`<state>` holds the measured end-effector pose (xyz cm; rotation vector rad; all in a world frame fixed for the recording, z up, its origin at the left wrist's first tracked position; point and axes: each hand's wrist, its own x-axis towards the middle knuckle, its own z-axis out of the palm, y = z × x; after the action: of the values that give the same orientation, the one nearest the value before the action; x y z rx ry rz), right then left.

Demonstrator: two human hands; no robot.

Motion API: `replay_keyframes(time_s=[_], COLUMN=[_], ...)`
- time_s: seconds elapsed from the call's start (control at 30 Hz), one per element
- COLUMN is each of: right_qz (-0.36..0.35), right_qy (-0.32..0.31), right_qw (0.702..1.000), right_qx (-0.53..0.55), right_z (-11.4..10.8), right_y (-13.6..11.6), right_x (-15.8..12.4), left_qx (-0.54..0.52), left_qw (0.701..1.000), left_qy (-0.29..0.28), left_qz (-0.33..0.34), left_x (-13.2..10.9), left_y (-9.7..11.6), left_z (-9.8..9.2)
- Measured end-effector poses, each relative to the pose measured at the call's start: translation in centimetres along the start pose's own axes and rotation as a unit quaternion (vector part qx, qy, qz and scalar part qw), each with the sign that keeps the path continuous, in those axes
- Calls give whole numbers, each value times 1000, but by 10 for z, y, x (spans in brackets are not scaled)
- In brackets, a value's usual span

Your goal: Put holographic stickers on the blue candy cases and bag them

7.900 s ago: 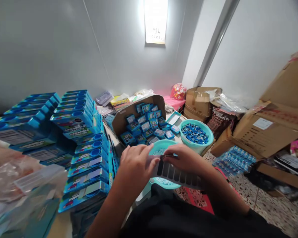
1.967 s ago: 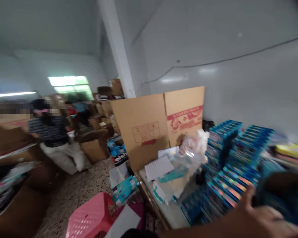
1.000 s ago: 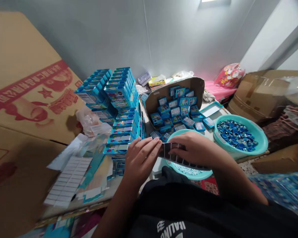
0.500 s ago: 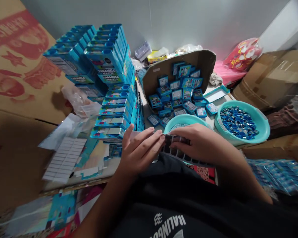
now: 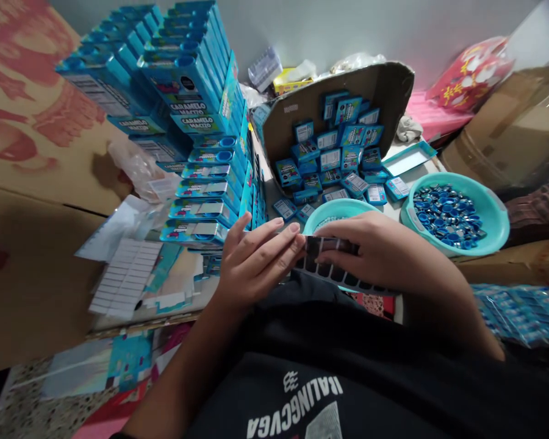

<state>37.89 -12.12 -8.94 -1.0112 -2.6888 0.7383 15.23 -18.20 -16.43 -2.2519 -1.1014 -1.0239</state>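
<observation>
A sheet of dark stickers (image 5: 332,272), set in rows on a pale backing, is held close in front of my dark shirt. My right hand (image 5: 370,244) grips its upper edge, thumb on the near side and fingers behind. The fingers of my left hand (image 5: 258,259) lie close together over the sheet's left end, the thumb raised behind them. Whatever is beneath the left fingers is hidden. Just beyond my hands stands a turquoise basin (image 5: 333,210) with small pale pieces, partly covered by my right hand.
Tall stacks of blue candy boxes (image 5: 201,207) rise at the left. An open cardboard box (image 5: 279,128) holds several small blue boxes. A second turquoise basin (image 5: 496,213) of blue pieces stands right. Printed white sheets (image 5: 125,274) and a large carton (image 5: 32,244) are at left.
The view has shifted slightly, so the stacks sit higher and the right basin farther right. Both hands keep their hold, and slightly more of the sticker sheet shows between them.
</observation>
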Motion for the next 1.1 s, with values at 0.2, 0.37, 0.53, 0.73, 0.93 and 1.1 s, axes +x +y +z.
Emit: replay_keyframes(time_s=[0.2,0.37,0.53,0.73,0.93,1.1], right_qz=[7,10,18,23,13,6], right_qy=[-4,9,8,-4,-6,1], right_qw=[1000,1000,1000,1000,1000,1000], right_qx=[3,5,11,12,8,20], right_z=[-3,-1,1,1,2,2], right_y=[-2,-1,1,-3,-3,-1], right_x=[-1,-2,-2,0,1,0], left_qx=[36,29,4,-24,-21,-26], left_qw=[998,998,999,1000,1000,999], left_qy=[1,3,22,16,15,19], left_qz=[45,50,44,11,15,21], left_x=[1,-1,-4,2,4,0], left_y=[-3,-5,-5,-4,-5,-7], left_z=[-1,2,6,5,3,6])
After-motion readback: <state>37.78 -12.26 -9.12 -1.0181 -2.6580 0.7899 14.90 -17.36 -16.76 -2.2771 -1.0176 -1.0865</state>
